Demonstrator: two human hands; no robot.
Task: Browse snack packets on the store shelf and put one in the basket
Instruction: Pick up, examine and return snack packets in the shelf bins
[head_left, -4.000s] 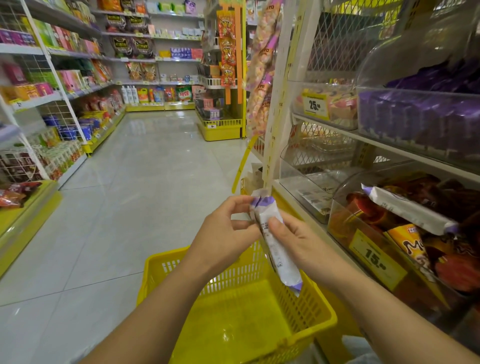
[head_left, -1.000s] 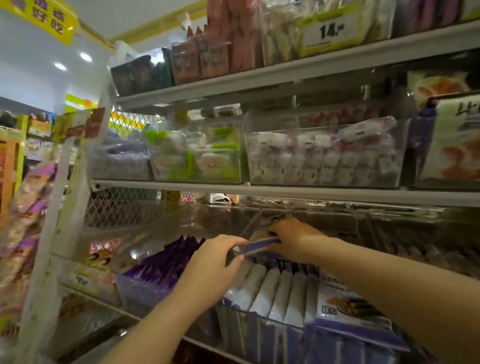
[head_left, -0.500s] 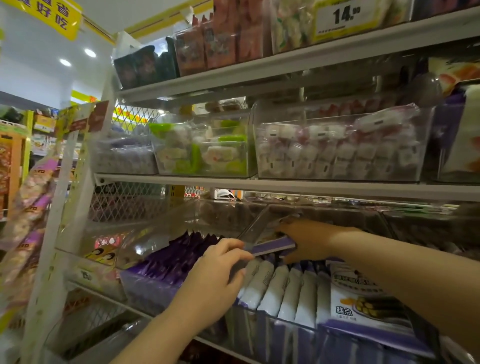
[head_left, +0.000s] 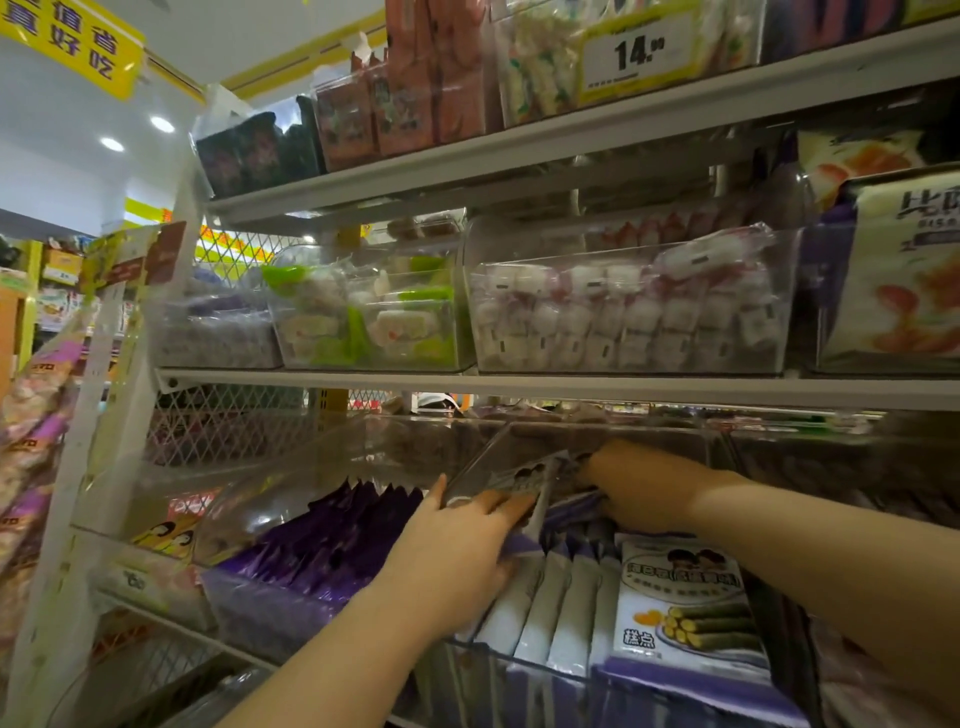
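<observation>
Left hand (head_left: 457, 551) curls its fingers on the near end of a white-and-purple snack packet (head_left: 569, 509), above the row of white packets (head_left: 550, 618) in a clear bin (head_left: 519, 675). Right hand (head_left: 644, 488) is deeper in the same bin at the packet's far end. Its fingers are hidden, so I can't tell its grip. Shelf (head_left: 571, 387) above carries more bins.

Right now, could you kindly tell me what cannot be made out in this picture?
Head view:
Basket: outside the frame.
Right hand grip: fingers hidden behind the hand itself.
Left hand grip: fingertips buried among white packets.
Price tag small print: too small.
Right-edge bag: cut off.
</observation>
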